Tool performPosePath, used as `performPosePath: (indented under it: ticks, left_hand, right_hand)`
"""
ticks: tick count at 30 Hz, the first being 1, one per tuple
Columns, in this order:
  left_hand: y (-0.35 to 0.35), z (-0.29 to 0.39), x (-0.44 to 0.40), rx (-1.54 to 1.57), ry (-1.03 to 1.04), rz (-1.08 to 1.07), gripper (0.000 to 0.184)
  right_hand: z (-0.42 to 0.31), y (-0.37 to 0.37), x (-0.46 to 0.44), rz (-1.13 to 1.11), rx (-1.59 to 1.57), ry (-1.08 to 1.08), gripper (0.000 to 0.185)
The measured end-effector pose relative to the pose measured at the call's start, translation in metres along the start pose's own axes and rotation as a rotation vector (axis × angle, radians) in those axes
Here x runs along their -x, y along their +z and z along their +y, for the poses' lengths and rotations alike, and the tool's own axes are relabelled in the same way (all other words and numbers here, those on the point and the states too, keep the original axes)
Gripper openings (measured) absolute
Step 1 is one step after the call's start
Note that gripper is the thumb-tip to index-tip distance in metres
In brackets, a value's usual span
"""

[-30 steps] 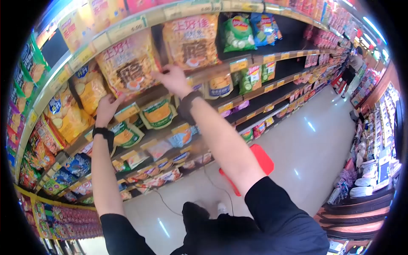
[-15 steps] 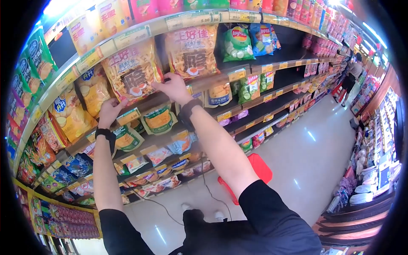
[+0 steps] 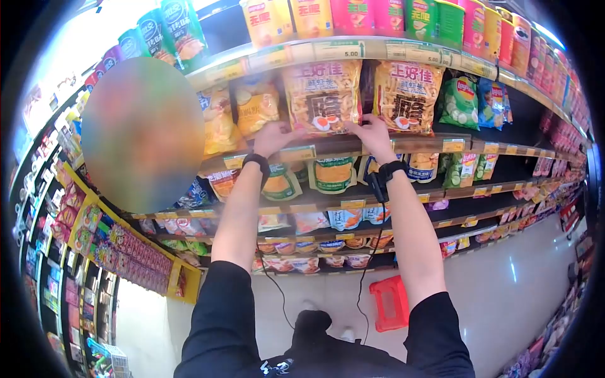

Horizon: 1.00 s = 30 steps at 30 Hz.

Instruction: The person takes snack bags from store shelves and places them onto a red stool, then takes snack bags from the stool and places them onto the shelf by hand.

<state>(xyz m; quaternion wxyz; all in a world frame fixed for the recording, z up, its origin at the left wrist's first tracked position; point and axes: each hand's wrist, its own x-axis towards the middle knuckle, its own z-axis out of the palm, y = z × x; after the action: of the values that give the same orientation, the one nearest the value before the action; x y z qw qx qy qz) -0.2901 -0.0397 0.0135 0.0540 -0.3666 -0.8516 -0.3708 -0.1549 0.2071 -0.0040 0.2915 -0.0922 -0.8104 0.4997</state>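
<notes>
A large snack bag point(image 3: 323, 96) with red lettering and an egg picture stands upright at the front of the upper shelf. At its lower left corner, my left hand point(image 3: 275, 137) is closed, thumb and fingers pinching the edge. My right hand point(image 3: 374, 135) grips the lower right corner, its thumb in front and fingers at the side. A matching snack bag point(image 3: 408, 97) stands just right of it. Yellow chip bags point(image 3: 256, 104) are to its left. Black bands with cables circle both wrists.
Price tags line the shelf edge point(image 3: 435, 146). Chip canisters point(image 3: 422, 19) stand on the shelf above, and green chip bags point(image 3: 336, 173) below. A red basket point(image 3: 389, 303) is on the floor to my right. A blurred round patch covers part of the left side.
My view has swung left, so the shelf, bag and both hands appear farther right. The held bag looks more upright and level with its neighbour. Both hands stay at its lower corners.
</notes>
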Motion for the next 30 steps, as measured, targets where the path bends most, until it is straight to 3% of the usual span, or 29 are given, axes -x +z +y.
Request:
performPosePath:
  ticks: [3,4,14,21,22,23,30]
  left_hand:
    - [0.001,-0.002,-0.001,0.009,-0.076,0.000,0.055]
    - [-0.001,0.000,0.000,-0.041,-0.018,0.013,0.056]
    - [-0.003,0.002,0.001,-0.063,-0.003,0.007,0.055]
    - [0.002,-0.013,-0.008,-0.042,0.013,0.012,0.061]
    - [0.001,-0.012,-0.007,-0.046,0.001,0.007,0.061]
    - [0.001,-0.010,-0.006,-0.049,-0.010,0.003,0.061]
    - [0.000,-0.007,-0.005,-0.048,-0.009,0.015,0.059]
  right_hand:
    - [0.020,0.008,-0.008,0.049,-0.163,-0.062,0.042]
    - [0.022,0.009,-0.009,0.048,-0.185,-0.054,0.043]
    - [0.057,0.016,-0.028,0.104,-0.085,-0.150,0.042]
    - [0.032,0.010,-0.015,0.122,0.013,-0.126,0.045]
    - [0.021,0.009,-0.007,0.104,-0.142,-0.044,0.056]
    - [0.014,0.007,-0.004,0.128,-0.078,-0.031,0.059]
    - [0.008,0.006,-0.003,0.114,-0.084,-0.018,0.052]
